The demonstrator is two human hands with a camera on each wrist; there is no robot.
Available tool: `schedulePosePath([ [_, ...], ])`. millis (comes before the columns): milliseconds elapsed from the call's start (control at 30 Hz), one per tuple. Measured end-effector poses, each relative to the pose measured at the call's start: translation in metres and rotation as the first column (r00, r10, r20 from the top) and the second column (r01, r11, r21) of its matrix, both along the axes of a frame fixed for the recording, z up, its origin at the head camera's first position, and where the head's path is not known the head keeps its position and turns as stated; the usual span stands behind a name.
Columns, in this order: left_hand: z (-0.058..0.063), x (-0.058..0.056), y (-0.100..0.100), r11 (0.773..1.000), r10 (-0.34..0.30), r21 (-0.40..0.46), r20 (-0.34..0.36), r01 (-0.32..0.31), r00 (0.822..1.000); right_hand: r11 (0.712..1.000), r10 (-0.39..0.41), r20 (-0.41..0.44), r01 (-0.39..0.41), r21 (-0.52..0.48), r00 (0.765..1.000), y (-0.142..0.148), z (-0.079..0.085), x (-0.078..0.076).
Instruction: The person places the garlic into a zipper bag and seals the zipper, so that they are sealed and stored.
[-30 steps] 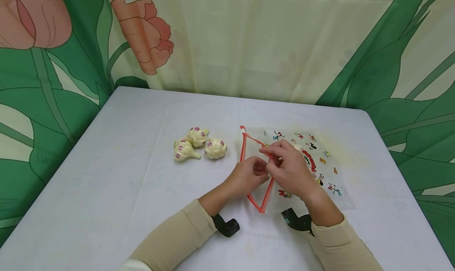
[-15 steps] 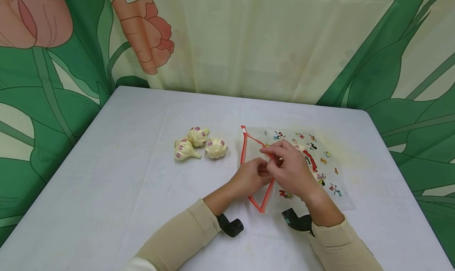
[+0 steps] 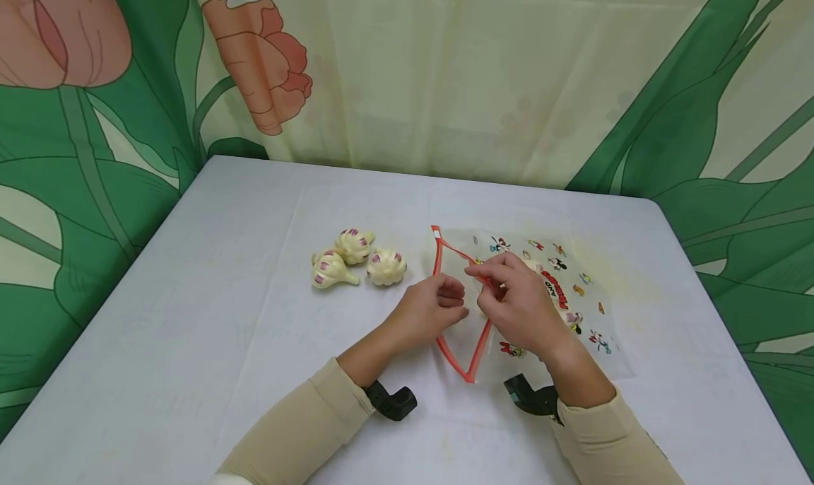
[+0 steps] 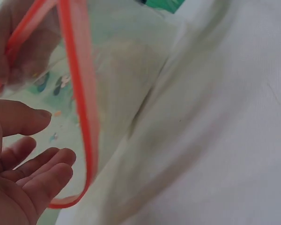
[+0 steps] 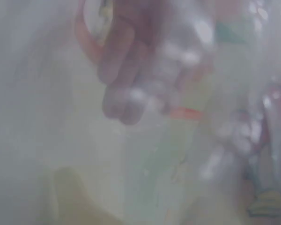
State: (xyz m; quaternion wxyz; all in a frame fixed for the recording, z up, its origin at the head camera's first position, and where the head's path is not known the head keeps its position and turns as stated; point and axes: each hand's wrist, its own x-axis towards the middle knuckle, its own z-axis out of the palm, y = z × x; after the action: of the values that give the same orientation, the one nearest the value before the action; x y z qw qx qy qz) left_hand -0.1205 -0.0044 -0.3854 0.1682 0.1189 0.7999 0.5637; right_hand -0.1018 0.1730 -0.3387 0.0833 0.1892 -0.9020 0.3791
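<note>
A clear zip bag (image 3: pixel 598 308) with a red zip edge and cartoon prints lies on the table, its mouth held apart toward the left. My right hand (image 3: pixel 524 305) pinches the upper red edge between thumb and fingers. Just inside the mouth's outline in the head view is my left hand (image 3: pixel 426 312), its fingers loosely bent and holding nothing. The left wrist view shows that hand (image 4: pixel 28 164) beside the red edge (image 4: pixel 82 89). Three garlic bulbs (image 3: pixel 353 246) sit together left of the bag. Through blurred plastic, the right wrist view shows a pale yellowish shape (image 5: pixel 75 199).
A white cloth covers the table (image 3: pixel 254 372). Behind it hangs a curtain (image 3: pixel 445 75) printed with large leaves and flowers. Black wrist cameras (image 3: pixel 393 402) sit at both cuffs.
My left hand moves slightly right toward my right hand, then draws back left, apart from it. My right hand stays on the bag's edge. The garlic bulbs outside the bag keep their places.
</note>
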Motion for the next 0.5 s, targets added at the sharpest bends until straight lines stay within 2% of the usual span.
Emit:
schedulePosePath([
  [200,0.008,0.004,-0.025,0.998,0.047,-0.03,-0.036,-0.048,0.998,1.0,0.002,-0.002,-0.002,0.004,1.0,0.0,-0.001,0.0],
  [300,0.011,0.005,-0.038,0.995,0.079,-0.057,-0.082,-0.084,0.993,1.0,-0.001,0.003,0.001,0.008,1.0,0.0,-0.001,0.0],
  [500,0.015,0.002,-0.059,0.969,0.168,-0.141,-0.22,-0.202,0.961,1.0,0.001,0.008,-0.001,0.004,1.0,0.0,-0.001,0.0],
])
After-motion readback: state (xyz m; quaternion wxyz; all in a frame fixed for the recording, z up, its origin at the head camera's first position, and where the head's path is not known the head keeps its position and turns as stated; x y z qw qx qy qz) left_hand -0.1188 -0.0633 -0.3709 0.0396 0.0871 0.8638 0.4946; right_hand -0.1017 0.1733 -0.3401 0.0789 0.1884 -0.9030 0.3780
